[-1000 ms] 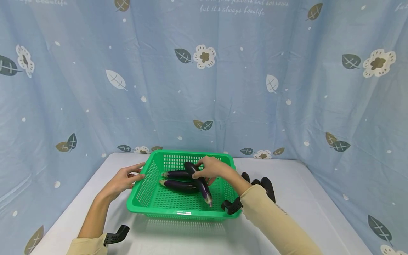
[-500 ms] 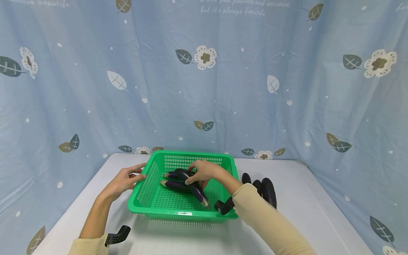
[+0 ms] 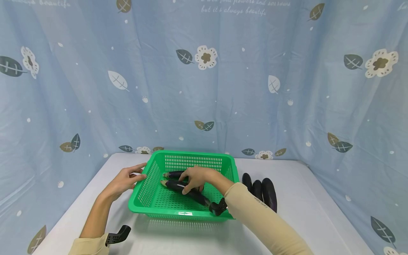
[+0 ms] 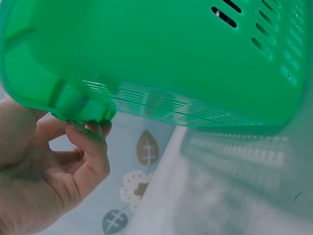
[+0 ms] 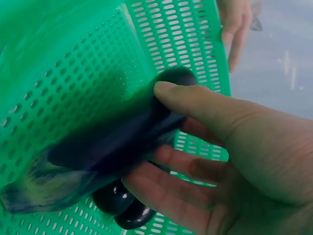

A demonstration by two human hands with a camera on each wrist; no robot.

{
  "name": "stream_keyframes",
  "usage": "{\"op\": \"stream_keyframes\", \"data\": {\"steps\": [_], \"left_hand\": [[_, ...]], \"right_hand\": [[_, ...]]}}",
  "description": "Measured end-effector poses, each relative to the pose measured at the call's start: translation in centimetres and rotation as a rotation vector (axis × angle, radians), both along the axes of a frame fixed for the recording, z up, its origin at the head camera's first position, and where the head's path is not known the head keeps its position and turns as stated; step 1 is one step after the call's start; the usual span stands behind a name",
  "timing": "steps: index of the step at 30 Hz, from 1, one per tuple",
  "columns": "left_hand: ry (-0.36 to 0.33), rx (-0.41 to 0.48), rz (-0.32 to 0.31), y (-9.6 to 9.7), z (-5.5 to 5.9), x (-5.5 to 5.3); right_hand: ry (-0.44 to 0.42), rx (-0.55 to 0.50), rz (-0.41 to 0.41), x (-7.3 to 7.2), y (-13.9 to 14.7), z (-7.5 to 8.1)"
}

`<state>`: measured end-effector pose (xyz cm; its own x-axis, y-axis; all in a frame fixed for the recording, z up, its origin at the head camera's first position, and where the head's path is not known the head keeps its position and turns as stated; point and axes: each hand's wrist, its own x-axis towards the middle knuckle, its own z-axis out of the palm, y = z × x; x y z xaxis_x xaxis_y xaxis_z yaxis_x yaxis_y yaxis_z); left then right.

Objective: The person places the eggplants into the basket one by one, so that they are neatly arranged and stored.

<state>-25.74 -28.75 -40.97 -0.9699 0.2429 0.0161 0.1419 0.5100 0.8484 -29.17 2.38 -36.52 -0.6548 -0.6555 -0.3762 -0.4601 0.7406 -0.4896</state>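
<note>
A green plastic basket [image 3: 156,211] with slotted walls stands on the table. My left hand [image 3: 124,181] holds its left rim; the left wrist view shows the curled fingers [image 4: 93,152] at the rim's edge. Inside the basket, my right hand [image 3: 198,177] grips a dark purple eggplant [image 3: 198,198], its stem end tilted toward the front right. In the right wrist view the thumb lies over this eggplant [image 5: 107,142] and the fingers curl beneath. Two more eggplants lie in the basket: one behind [image 3: 174,174] and one in front [image 3: 171,184], both partly hidden by the right hand and held eggplant.
Three eggplants [image 3: 269,194] lie side by side on the white table [image 3: 306,205], just right of the basket, partly behind the right sleeve. A blue patterned curtain [image 3: 229,88] hangs behind the table and along both sides.
My right hand has moved left and down into the basket with the eggplant, which now lies lower, over the other two. The left hand stays on the rim.
</note>
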Motion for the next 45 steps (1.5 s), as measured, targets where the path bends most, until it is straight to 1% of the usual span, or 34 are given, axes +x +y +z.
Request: {"op": "stream_keyframes", "data": {"steps": [8,14,22,31,35,42,45], "left_hand": [[-0.004,0.010,0.001,0.0,0.1,0.1],[-0.002,0.008,0.000,0.0,0.1,0.0],[-0.016,0.023,-0.001,0.1,0.1,-0.1],[-0.018,0.026,-0.002,0.2,0.1,-0.3],[-0.017,0.026,0.001,0.2,0.1,-0.2],[-0.019,0.028,0.003,0.1,0.1,-0.1],[-0.020,0.027,0.004,0.0,0.0,0.0]], "right_hand": [[0.023,0.099,0.066,-0.2,-0.9,-0.1],[0.055,0.143,0.070,0.0,-1.8,0.0],[0.073,0.154,0.056,0.5,-2.9,-0.3],[0.102,0.192,0.052,0.9,-3.9,-0.1],[0.100,0.181,0.046,0.9,-4.2,-0.1],[0.130,0.189,0.035,1.0,-4.5,0.0],[0.120,0.182,0.032,1.1,-4.4,0.0]]}}
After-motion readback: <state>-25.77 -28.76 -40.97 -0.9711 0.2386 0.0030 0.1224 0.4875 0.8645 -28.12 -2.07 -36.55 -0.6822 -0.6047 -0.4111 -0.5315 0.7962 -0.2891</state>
